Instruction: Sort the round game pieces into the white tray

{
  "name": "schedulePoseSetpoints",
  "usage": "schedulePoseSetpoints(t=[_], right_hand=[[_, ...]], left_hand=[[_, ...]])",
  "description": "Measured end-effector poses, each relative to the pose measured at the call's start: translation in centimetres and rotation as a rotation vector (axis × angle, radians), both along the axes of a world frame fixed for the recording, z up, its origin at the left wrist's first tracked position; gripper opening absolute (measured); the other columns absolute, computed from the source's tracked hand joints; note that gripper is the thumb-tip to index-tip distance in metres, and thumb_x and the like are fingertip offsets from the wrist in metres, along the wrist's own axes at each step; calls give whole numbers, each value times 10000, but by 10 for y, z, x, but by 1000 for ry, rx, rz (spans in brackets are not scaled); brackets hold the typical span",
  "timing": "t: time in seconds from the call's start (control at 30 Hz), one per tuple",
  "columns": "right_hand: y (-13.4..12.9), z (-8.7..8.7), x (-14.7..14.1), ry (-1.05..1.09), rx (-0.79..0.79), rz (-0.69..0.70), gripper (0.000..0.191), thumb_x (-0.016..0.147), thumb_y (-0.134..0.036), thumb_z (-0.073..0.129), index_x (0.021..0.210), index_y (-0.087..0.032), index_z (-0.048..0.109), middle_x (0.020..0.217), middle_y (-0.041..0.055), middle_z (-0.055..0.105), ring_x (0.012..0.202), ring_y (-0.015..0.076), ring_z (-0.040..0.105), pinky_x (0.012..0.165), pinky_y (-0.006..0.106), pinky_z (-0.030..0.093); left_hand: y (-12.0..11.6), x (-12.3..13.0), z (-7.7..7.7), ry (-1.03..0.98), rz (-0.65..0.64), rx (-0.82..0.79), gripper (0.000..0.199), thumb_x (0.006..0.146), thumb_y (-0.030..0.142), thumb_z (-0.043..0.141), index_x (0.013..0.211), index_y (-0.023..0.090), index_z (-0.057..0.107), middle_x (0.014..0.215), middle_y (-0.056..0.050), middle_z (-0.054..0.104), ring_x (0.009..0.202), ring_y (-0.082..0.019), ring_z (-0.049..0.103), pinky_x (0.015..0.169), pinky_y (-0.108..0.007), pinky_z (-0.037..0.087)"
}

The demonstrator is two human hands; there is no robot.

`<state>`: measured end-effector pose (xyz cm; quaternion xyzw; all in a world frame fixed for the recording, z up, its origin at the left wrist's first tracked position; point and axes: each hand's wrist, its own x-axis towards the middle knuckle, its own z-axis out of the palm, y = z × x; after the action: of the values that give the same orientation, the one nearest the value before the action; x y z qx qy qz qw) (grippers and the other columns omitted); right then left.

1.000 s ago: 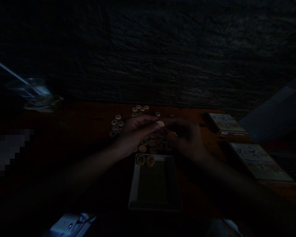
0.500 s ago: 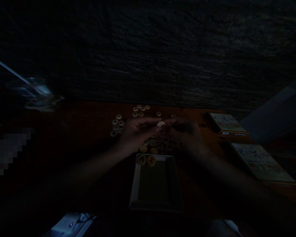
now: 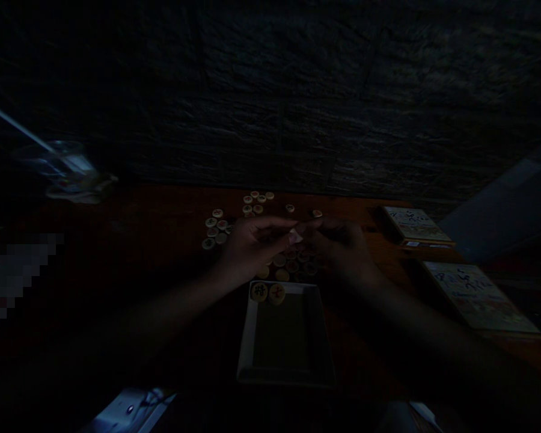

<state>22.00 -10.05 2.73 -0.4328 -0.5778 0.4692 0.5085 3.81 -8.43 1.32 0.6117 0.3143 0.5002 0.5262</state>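
My left hand [image 3: 247, 246] and my right hand [image 3: 345, 246] meet fingertip to fingertip over the wooden table. Between them they pinch a small pale xiangqi piece [image 3: 295, 236], mostly covered by the fingers. Beneath and behind the hands lie several loose round xiangqi pieces [image 3: 279, 260], some with red and some with dark characters. Closer to me stands an open shallow box [image 3: 322, 337]. Two pieces rest side by side in its far left corner: one with a black character [image 3: 258, 292], one with a red character [image 3: 276, 293]. The picture is very dark.
Two printed game boxes [image 3: 417, 224] lie on the right of the table, one behind the other. At the far left stands a clear cup [image 3: 67, 168] with a straw. A rough stone wall [image 3: 279, 108] closes off the back. A pale device [image 3: 128, 412] shows at the lower left.
The pinched piece has turned between my fingers and sits slightly lower, with less of its round face showing. My hands stay almost in place.
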Motion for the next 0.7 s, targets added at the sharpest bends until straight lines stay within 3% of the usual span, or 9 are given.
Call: schedulePoseSetpoints(t=[0.1,0.23,0.4,0.57,0.7], right_hand=[[-1,0,0,-6,-13,-12,290,744,-465,862,861,-206,804,786,40,786,661,162,704,629,267,558],[0,-2,1,2,7,8,366,667,-435,919,916,-201,789,885,61,804,753,200,743,710,312,602],[-3,-2,2,-147,147,-25,266,735,-421,885,883,-218,796,839,60,802,717,212,746,643,310,600],[-10,0,9,-378,437,-191,135,852,-327,797,979,-283,807,950,36,817,806,225,765,717,347,607],[-12,1,11,-486,554,-188,179,885,-304,756,1058,-325,797,1068,24,809,931,259,767,816,410,611]], left_hand=[[1,-1,-2,-48,10,-60,240,834,334,812,1036,205,801,1041,-61,814,886,-207,784,843,-359,644],[1,-2,-1,24,62,10,244,867,341,776,1067,204,798,1091,-72,804,962,-211,771,892,-353,622],[-1,-1,5,77,96,32,150,867,317,756,963,205,785,1007,-58,806,956,-198,758,886,-333,604],[1,1,5,-153,-125,-261,197,859,363,769,931,180,769,980,-77,798,873,-196,762,857,-368,623],[6,0,3,-257,-251,-355,244,846,362,795,979,159,774,995,-91,798,904,-191,763,917,-368,605]])
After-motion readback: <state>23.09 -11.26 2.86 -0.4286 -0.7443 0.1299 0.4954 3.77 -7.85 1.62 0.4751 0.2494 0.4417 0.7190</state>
